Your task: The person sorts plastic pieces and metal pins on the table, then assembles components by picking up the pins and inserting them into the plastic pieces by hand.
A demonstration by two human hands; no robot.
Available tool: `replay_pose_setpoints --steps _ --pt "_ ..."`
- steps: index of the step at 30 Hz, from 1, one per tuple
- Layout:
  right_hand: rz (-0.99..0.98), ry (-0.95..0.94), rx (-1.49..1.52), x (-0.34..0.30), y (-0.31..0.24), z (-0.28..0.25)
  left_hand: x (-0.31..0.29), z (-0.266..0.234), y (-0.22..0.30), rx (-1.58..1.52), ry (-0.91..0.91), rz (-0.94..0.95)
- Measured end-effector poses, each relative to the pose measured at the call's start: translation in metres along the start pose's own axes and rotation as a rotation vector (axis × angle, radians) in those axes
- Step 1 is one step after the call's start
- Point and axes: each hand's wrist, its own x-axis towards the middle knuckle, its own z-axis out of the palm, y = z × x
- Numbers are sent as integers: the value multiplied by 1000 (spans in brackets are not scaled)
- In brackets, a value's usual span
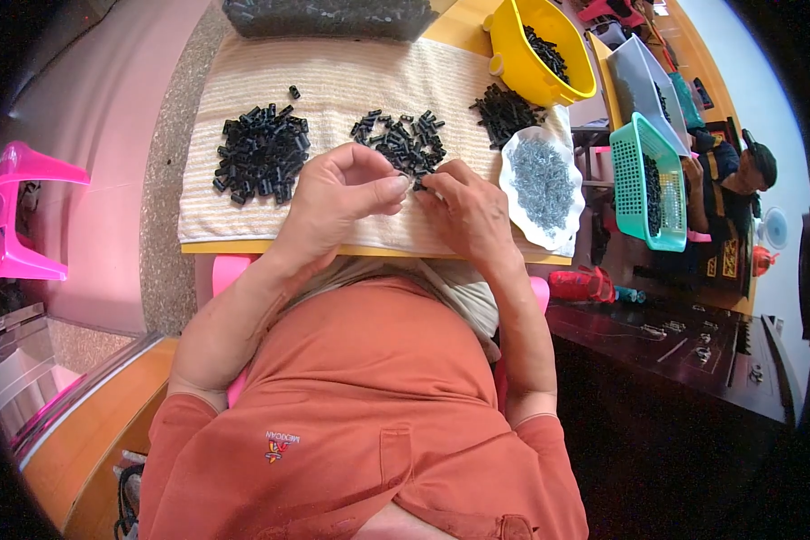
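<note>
My left hand (pixel 344 196) is closed in a pinch, thumb against forefinger, over the near edge of the middle heap; whatever lies between the tips is too small to make out. Beside it, my right hand (pixel 470 209) has bent fingers, with a small black piece (pixel 418 185) at its fingertips. Just beyond both hands is a loose heap of short black tubular pieces (pixel 403 139). To the left lies a larger pile of similar black pieces (pixel 259 153). A white scalloped dish (pixel 510 175) of small clear or silvery parts stands right of my right hand.
A striped towel (pixel 346 81) covers the table. Thin black parts (pixel 504 115) lie beside a yellow tub (pixel 499 36). A clear bin (pixel 333 20) stands at the back. Rightward are a green basket (pixel 623 180) and another person (pixel 724 171). A pink stool (pixel 40 166) stands left.
</note>
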Motion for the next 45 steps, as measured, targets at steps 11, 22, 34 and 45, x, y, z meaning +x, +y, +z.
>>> replay_pose_setpoints --steps 11,22,34,45 --pt "-7 44 21 3 -5 1 0 -1 -2 -17 -18 4" --pt "119 157 588 -3 5 4 0 0 -2 21 -7 -6" --pt "180 169 863 -5 10 15 -1 2 -6 34 -20 -36" --pt "301 167 1190 -13 5 10 -2 4 -5 36 -40 -47"
